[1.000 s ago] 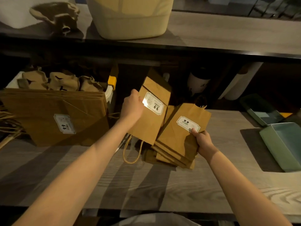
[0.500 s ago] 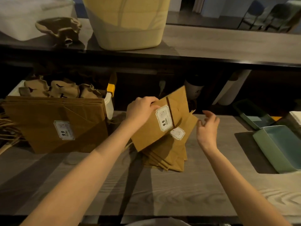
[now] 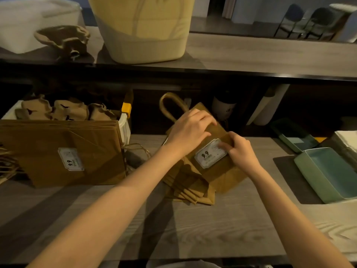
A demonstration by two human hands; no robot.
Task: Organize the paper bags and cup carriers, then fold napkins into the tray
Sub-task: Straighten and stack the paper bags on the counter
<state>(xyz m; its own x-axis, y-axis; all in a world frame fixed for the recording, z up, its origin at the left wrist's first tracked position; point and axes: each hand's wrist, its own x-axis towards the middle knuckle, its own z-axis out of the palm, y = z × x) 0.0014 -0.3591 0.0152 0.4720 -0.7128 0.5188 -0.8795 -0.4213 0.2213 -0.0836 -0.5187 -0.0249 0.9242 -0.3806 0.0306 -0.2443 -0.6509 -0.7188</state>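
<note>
From my end both hands are on the top bag (image 3: 212, 149) of the middle pile on the table (image 3: 212, 229). Left hand (image 3: 190, 130) lies flat on its upper half, right hand (image 3: 240, 151) pinches the label edge. Bag runs diagonally, handle pointing away-left. Two bag piles, one green tray (image 3: 328, 173).

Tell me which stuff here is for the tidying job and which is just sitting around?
For the job: small paper bags, both hands on top; big paper bags; cup carriers; green tray; napkins.

Just sitting: yellow tub, white roll, dark bottle.
</note>
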